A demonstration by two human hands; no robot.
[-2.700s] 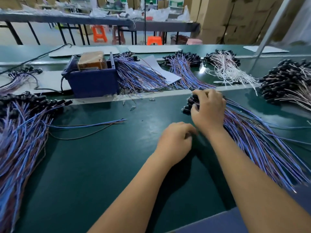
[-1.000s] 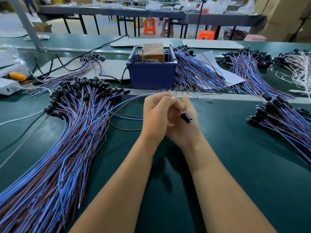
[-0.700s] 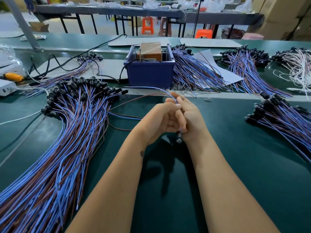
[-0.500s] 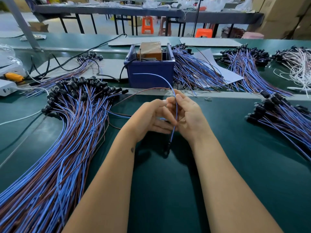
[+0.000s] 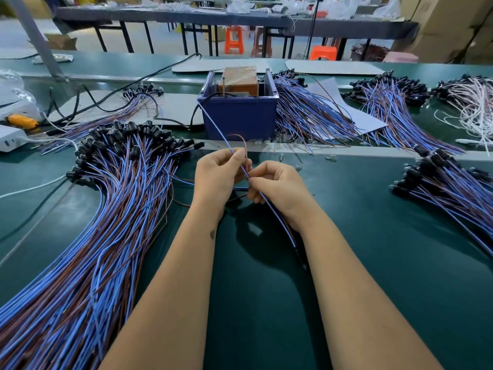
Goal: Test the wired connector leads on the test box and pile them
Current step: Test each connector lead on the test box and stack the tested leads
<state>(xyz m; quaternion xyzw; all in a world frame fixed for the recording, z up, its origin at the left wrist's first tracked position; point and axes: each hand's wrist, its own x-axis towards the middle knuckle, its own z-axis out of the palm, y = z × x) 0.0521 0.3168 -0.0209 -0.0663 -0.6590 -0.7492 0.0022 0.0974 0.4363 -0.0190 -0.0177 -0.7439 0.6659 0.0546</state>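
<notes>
Lead [image 5: 262, 197]: blue and brown wires, held up over the green table [image 5: 400, 263]; black connector end hangs low beside the right forearm.
Right hand [image 5: 280, 186]: fingers curled, pinching the blue wire.
Left hand [image 5: 217, 174]: fingers curled, pinching both wires higher up; the brown one arcs over it.
Left pile [image 5: 88, 236]: big fan of leads, left of the hands.
Right pile [image 5: 453, 188]: smaller, well apart.
Test box [image 5: 238, 80]: sits in a blue bin [image 5: 238, 117] beyond the hands; the blue wire's tip reaches the bin's near left corner.

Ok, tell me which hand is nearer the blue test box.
Left. The left hand sits just below the blue test box, holding the lead's wires; the right hand is lower, farther back.
</notes>
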